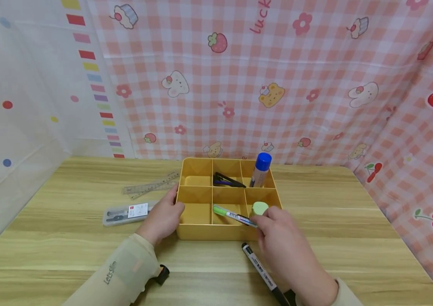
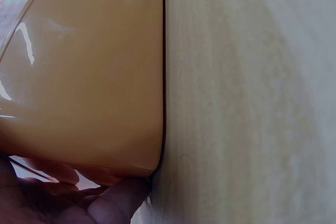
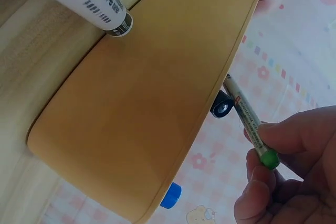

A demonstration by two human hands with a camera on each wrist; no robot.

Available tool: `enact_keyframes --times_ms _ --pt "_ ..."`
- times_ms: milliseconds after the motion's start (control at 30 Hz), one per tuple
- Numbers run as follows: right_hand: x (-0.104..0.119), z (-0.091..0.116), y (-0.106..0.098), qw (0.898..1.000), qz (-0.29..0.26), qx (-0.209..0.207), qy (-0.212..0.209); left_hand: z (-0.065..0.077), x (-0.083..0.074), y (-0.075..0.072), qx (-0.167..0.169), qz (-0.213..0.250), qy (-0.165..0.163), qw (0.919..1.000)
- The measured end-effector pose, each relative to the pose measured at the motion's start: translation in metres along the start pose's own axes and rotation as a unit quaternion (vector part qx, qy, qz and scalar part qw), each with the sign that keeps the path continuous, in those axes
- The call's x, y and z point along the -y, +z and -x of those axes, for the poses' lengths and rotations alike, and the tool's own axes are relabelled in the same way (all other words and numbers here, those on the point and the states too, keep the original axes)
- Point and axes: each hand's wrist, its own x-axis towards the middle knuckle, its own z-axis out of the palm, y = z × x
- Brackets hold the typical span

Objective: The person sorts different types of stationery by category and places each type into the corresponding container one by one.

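Pen (image 1: 235, 216) held over yellow organizer (image 1: 216, 232)

Right hand (image 1: 283, 236) pinches its end between fingers; left hand (image 1: 163, 216) grips the organizer's left side. It slants above the front-middle compartment (image 1: 229, 197): apparently the stowing step, next calling for lowering, then release.

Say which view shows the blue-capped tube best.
Head view: the blue-capped tube sits back-right in the organizer, cap and body showing. Right wrist shows only its cap, the rest hidden; left wrist, none of it.
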Motion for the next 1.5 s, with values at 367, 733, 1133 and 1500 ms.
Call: enact_keyframes --times_ms 367,733,1133,1500 --pt "0.0044 0.0006 0.0035 1.0 -0.009 0.01 -0.004 0.0015 -0.0004 0.0002 -0.003 -0.001 0.004 1.0" --pt "0.0076 0.0003 0.0061 0.999 -0.017 0.047 0.019 -0.0002 -0.0008 0.0009 -0.001 -0.003 -0.004 1.0" --pt "0.0068 -0.0003 0.0083 0.998 -0.035 0.028 0.037 0.0004 -0.0015 0.0 0.0 -0.001 -0.007 1.0" --pt "0.0074 -0.0011 0.0084 0.998 -0.028 0.045 0.036 0.001 -0.0023 0.0002 -0.001 0.0 -0.005 1.0"
